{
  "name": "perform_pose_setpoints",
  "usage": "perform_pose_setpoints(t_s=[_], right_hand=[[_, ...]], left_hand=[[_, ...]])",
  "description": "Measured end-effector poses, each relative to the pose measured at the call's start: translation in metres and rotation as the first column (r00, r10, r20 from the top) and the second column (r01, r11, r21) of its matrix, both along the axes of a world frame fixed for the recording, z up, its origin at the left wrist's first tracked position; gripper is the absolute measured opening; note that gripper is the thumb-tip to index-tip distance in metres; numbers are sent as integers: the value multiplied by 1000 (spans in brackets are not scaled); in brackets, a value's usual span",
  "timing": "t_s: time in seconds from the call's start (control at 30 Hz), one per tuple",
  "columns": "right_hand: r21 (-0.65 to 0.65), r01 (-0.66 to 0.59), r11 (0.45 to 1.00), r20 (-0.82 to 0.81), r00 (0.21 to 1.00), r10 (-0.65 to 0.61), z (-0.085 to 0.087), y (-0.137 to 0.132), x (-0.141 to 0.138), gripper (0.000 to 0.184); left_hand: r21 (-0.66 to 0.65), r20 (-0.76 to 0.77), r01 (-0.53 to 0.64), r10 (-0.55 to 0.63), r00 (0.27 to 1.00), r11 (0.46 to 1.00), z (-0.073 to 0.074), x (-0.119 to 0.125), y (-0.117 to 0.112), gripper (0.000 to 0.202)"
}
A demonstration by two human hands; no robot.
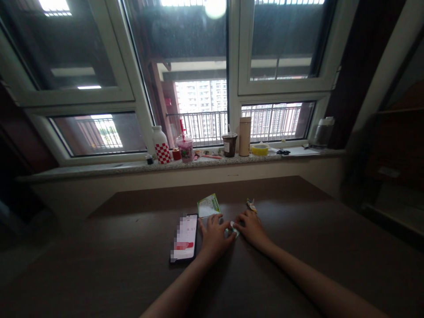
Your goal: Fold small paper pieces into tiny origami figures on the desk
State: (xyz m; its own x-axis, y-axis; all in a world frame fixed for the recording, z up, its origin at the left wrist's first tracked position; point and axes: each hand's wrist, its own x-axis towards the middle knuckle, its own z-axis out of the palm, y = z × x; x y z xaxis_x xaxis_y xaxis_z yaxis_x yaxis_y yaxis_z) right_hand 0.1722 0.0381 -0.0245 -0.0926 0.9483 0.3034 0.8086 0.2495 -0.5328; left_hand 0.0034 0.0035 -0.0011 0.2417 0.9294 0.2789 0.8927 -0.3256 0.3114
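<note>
My left hand (214, 235) rests low over the brown table, fingers curved, its thumb against a small green-and-white piece of paper or wrapper (235, 231). From the other side, my right hand (252, 229) pinches the same piece with thumb and forefinger. The piece is partly hidden by the fingers, so its exact kind is unclear. Just beyond my left fingers lies a flat green-and-white printed card or packet (209, 206). A phone with a lit screen (186, 238) lies left of that hand. Past my right fingertips is a small crumpled, colourful object (251, 205).
The brown table (139, 229) reaches toward a stone windowsill (132, 167). On the sill stand a red-checked white bottle (162, 148), a pink cup (185, 148), a dark drink cup (229, 145), a tan flask (244, 137), yellow tape (259, 150) and black scissors (283, 152).
</note>
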Motion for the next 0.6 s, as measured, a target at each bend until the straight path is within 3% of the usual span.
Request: perform_pose_setpoints(t_s=[0.6], right_hand=[[-7, 11, 1000, 44, 999, -11, 7, -3, -2, 15]], left_hand=[[-2, 26, -1, 1, 1000, 1000, -1, 0, 0, 26]])
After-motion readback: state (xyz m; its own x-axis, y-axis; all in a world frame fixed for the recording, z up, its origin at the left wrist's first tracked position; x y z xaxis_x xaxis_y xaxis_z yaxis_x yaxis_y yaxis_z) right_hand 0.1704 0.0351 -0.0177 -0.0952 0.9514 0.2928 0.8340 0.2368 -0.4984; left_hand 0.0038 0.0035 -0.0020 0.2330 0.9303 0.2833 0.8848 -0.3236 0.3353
